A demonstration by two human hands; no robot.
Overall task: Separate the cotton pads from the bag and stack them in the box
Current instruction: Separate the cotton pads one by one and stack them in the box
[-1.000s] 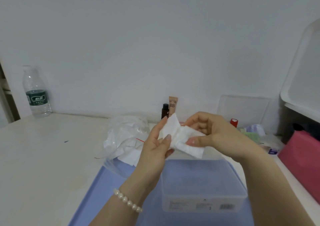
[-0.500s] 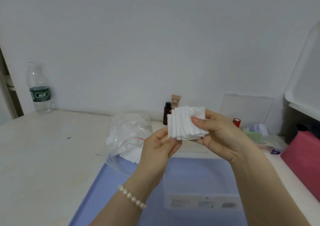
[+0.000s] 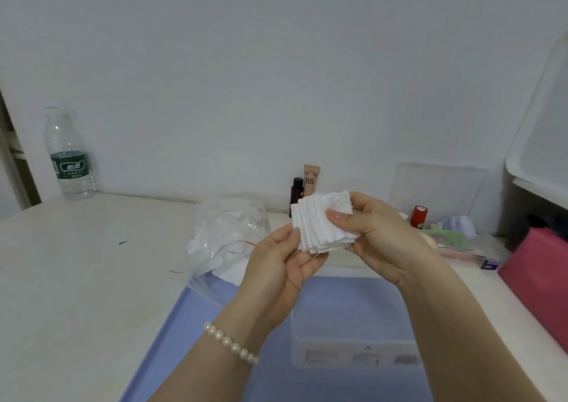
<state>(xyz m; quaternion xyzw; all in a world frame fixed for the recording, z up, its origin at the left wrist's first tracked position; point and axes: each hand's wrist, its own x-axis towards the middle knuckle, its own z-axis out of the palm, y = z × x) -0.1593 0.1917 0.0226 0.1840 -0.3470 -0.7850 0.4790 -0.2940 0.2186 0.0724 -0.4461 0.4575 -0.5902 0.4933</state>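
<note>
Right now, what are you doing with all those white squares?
A person is holding a fanned stack of cotton pads in the air with both hands. The right hand pinches the stack, thumb on its front, and the left hand grips its lower edge. The clear box waits below on the blue mat. The plastic bag lies beside it with more pads inside.

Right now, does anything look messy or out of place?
The cotton pads, held by the left hand and right hand, are fanned out askew, not squared. Some pads also spill from the open plastic bag onto the table.
</note>
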